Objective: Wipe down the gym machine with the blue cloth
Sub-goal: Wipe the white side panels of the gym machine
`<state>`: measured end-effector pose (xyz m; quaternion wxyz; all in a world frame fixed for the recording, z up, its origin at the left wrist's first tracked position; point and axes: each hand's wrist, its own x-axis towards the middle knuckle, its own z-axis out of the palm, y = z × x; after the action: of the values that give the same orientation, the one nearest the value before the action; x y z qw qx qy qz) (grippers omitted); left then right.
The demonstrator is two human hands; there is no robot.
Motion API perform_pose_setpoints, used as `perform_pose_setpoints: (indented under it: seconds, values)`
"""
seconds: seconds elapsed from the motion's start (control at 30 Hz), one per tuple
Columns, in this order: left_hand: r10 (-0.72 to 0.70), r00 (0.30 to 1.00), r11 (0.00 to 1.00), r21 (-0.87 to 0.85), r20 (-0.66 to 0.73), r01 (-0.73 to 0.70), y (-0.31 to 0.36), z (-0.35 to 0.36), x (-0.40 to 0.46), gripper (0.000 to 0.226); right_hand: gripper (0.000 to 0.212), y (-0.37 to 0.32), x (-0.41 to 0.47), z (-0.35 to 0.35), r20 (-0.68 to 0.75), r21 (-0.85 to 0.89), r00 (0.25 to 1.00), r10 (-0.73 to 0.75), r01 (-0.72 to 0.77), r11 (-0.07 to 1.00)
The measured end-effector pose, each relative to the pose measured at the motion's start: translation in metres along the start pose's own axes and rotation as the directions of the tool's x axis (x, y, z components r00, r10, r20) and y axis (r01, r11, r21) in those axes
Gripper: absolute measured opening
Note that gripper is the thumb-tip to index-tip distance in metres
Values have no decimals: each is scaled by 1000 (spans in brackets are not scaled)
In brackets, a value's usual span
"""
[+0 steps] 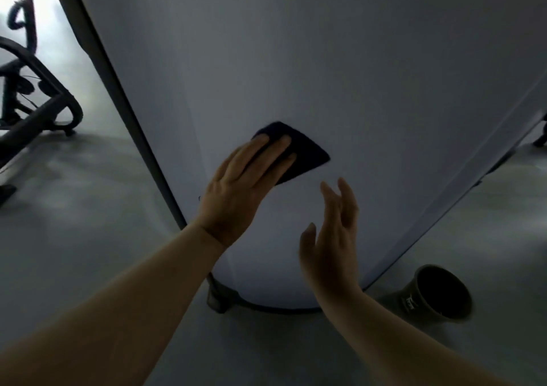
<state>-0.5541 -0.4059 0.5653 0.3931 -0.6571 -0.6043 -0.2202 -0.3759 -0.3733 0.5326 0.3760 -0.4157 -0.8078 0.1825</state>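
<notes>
A wide pale grey panel of the gym machine [325, 74] fills most of the head view and narrows toward the floor. The dark blue cloth [307, 154] lies flat against the panel's lower middle. My left hand [245, 190] presses on the cloth with straight fingers, covering its left half. My right hand [334, 243] hovers just right of and below the cloth, edge-on, fingers straight and slightly spread, holding nothing. I cannot tell whether it touches the panel.
A dark frame strip [118, 89] runs down the panel's left edge to a foot [219, 299] on the grey floor. A dark cup-shaped pot [441, 294] lies beside the base at the right. Black exercise equipment [32, 95] stands at the far left.
</notes>
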Motion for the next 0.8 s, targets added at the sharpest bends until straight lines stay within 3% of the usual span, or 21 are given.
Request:
perform_pose_setpoints:
  seconds: [0.1, 0.2, 0.3, 0.43, 0.6, 0.8]
  values:
    - [-311, 950, 943, -116, 18, 311, 20, 19, -37, 51, 68, 4, 6, 7, -22, -17, 995, -97, 96, 995]
    - [-428, 893, 868, -213, 140, 449, 48, 41, -79, 68, 69, 11, 6, 18, -29, -48, 996, -83, 81, 996]
    - [-427, 882, 821, -323, 200, 471, 58, 40, -80, 79, 67, 12, 5, 24, -31, -108, 986, -166, 162, 981]
    - [-500, 862, 789, -363, 90, 495, 45, 36, -56, 53, 60, 9, 22, 31, -52, -190, 942, -333, 318, 929]
    - [-521, 835, 769, -328, 175, 549, 56, 53, -100, 73, 57, 15, 11, 44, -3, -230, 913, -408, 396, 889]
    - [-606, 794, 734, -355, 43, 579, 53, 47, -64, 55, 61, 17, 23, 43, -1, -221, 913, -409, 398, 890]
